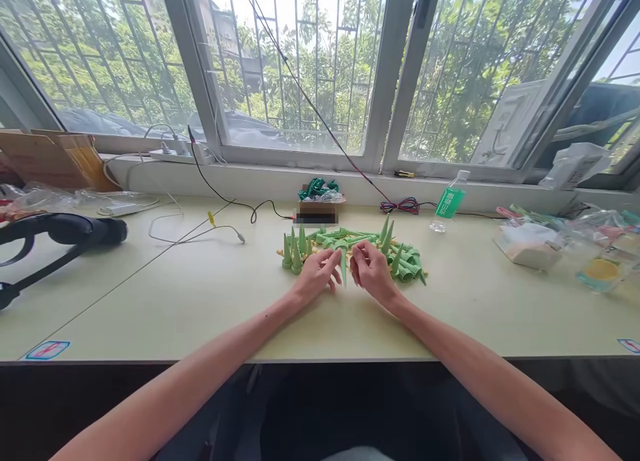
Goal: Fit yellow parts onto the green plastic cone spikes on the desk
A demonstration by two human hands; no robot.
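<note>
My left hand (319, 272) pinches a slim green cone (344, 272) between thumb and finger, its pointed end down. Close to its right, my right hand (371, 269) has its fingertips pressed together; whatever they hold is too small or hidden to make out. Just beyond both hands lies a heap of green cones and tubes (411, 266), with small yellow bits among them. Several green cones (296, 255) stand upright, points up, to the left of my left hand. Another tall cone (387, 235) rises behind my right hand.
A small box (320, 207) with dark green stuff sits behind the heap. A water bottle (450, 201) stands back right, near coiled wires (400, 206). Bags (530, 241) lie far right, a black headset (65, 237) far left. A cable (195, 234) crosses the left side.
</note>
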